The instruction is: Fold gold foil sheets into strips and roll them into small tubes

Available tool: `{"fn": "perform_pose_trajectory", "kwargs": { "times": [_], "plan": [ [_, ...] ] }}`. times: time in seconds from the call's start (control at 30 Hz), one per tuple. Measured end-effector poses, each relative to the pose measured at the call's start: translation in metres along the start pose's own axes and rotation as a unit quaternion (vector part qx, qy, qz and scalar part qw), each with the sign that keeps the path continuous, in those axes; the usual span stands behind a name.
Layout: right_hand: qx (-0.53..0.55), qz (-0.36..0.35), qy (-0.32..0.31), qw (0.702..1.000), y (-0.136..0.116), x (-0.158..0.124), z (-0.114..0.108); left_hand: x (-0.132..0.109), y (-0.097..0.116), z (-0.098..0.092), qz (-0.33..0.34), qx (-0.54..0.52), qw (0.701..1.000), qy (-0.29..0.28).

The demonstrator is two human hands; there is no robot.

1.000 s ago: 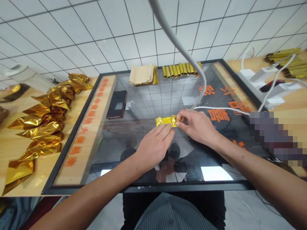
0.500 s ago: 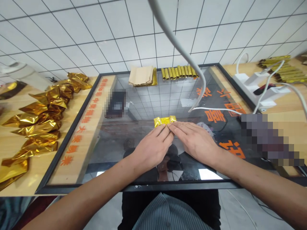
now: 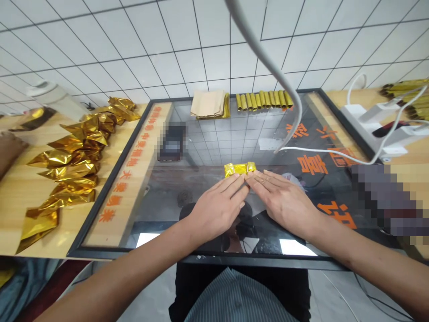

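Note:
A small piece of shiny gold foil paper (image 3: pixel 240 169) lies on the glass-topped panel in front of me, its two ends raised or folded over. My left hand (image 3: pixel 223 197) lies palm down at its near edge, fingers stretched out and fingertips touching the foil. From the other side my right hand (image 3: pixel 279 194) rests in the same way, fingers extended and tips on the foil's near right part. The fingertips of both hands almost meet. What lies beneath them is hidden.
The black-framed glass panel (image 3: pixel 134 150) carries a brown paper stack (image 3: pixel 208 103) and a row of gold rolls (image 3: pixel 264 100). Folded gold foil pieces (image 3: pixel 75 156) line the left. A white cable (image 3: pixel 268 58) hangs ahead; a power strip (image 3: pixel 365 123) stands right. Another person's hand (image 3: pixel 10 150) shows far left.
The view has shifted slightly, so the table's things appear farther right. Both hands stay on the gold foil paper, with only slight finger movement.

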State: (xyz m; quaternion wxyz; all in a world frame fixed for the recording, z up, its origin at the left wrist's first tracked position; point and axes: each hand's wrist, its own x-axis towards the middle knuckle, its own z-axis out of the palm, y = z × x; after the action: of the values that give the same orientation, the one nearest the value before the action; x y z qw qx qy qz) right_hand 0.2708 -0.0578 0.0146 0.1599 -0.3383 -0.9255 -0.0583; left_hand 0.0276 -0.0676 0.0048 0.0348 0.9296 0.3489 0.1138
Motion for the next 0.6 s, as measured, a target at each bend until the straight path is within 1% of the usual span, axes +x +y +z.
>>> {"fn": "perform_pose_trajectory", "kwargs": {
  "times": [0.13, 0.27, 0.37, 0.47, 0.53, 0.6],
  "plan": [
    [0.008, -0.001, -0.006, 1.0, -0.001, -0.001, 0.0, -0.009, 0.0, 0.002, -0.02, 0.019, 1.0, 0.005],
    [0.017, 0.008, -0.021, 1.0, -0.001, -0.001, -0.001, -0.013, -0.003, 0.001, -0.014, 0.006, 1.0, 0.023],
    [0.023, 0.008, -0.016, 1.0, 0.0, 0.0, -0.002, -0.012, -0.003, 0.0, -0.007, -0.009, 0.999, 0.032],
    [0.032, 0.01, 0.001, 0.999, 0.003, 0.001, -0.002, -0.013, -0.003, -0.003, -0.014, -0.037, 0.998, 0.043],
    [0.05, 0.018, 0.034, 0.998, 0.006, 0.002, -0.003, -0.014, -0.003, -0.005, -0.034, -0.056, 0.996, 0.067],
    [0.06, 0.04, 0.082, 0.994, 0.011, 0.002, -0.006, -0.014, -0.005, -0.007, -0.067, -0.067, 0.99, 0.106]
  ]
}}
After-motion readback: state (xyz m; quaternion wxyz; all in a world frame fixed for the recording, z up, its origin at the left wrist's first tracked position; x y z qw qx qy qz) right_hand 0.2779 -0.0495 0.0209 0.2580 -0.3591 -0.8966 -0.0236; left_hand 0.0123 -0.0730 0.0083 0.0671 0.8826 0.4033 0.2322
